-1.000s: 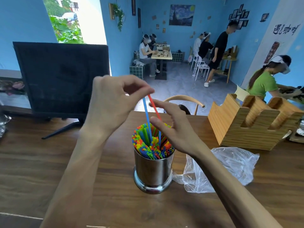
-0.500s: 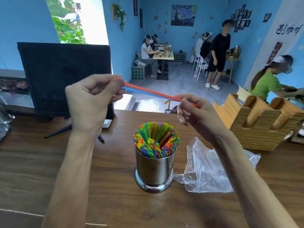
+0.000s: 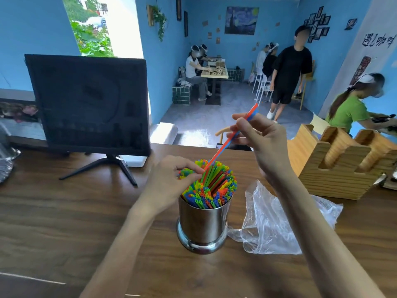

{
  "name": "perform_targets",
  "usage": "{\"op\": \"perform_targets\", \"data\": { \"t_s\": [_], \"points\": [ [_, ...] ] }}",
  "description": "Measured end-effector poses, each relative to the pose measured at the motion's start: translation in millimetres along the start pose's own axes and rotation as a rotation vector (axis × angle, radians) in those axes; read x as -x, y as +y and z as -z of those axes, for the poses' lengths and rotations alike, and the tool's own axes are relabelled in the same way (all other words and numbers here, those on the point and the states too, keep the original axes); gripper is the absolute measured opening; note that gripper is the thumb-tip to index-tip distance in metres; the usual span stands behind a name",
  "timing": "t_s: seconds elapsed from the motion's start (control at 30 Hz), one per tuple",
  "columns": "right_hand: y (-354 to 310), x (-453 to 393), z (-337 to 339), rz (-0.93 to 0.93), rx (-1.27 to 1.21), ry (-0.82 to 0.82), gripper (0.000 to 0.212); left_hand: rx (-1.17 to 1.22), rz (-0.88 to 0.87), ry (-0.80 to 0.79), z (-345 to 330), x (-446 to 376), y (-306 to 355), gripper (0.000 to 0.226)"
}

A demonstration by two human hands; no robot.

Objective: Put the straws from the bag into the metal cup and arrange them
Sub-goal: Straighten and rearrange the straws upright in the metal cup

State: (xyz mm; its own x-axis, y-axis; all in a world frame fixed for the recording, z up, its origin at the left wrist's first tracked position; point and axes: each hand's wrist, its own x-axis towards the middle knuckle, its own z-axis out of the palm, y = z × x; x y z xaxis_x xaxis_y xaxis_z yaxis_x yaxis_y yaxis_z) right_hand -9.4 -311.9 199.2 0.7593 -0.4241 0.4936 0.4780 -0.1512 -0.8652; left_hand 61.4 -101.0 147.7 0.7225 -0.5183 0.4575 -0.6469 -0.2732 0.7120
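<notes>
A shiny metal cup (image 3: 203, 224) stands on the wooden table, packed with many coloured straws (image 3: 212, 186). My right hand (image 3: 261, 139) pinches a red straw and a blue straw (image 3: 229, 139) held together, slanting down-left with their lower ends at the bundle's top. My left hand (image 3: 171, 179) is at the cup's left rim, its fingertips pinching the lower end of the two straws among the others. The clear plastic bag (image 3: 272, 220) lies crumpled just right of the cup.
A black monitor (image 3: 88, 102) on a stand fills the back left of the table. A wooden holder (image 3: 343, 164) sits at the right. A foil object (image 3: 5, 162) is at the far left edge. People sit and stand in the blue room beyond.
The two straws went from upright over the cup, to level between both hands, to slanting down into the bundle. My left hand dropped to the cup's rim.
</notes>
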Motion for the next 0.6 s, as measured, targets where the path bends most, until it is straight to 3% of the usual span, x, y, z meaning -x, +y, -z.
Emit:
{"op": "perform_targets", "data": {
  "t_s": [0.1, 0.2, 0.27, 0.4, 0.6],
  "points": [
    [10.7, 8.1, -6.9, 0.089, 0.205, -0.071, 0.024, -0.038, -0.105, 0.067, -3.5, 16.0, 7.7, 0.01],
    [35.2, 21.1, -15.7, 0.096, 0.41, -0.169, 0.049, -0.121, -0.246, 0.006, -11.7, 33.6, 20.8, 0.027],
    [49.0, 27.3, -18.3, 0.13, 0.56, -0.188, 0.044, -0.232, -0.312, -0.072, -19.5, 36.5, 18.5, 0.032],
    [61.0, 29.6, -15.4, 0.172, 0.672, -0.229, 0.007, -0.254, -0.316, -0.048, -24.7, 33.2, 8.4, 0.022],
    [60.5, 33.6, -14.8, 0.036, 0.59, -0.266, 0.023, -0.271, -0.351, 0.007, -24.2, 33.8, 6.6, 0.013]
  ]
}}
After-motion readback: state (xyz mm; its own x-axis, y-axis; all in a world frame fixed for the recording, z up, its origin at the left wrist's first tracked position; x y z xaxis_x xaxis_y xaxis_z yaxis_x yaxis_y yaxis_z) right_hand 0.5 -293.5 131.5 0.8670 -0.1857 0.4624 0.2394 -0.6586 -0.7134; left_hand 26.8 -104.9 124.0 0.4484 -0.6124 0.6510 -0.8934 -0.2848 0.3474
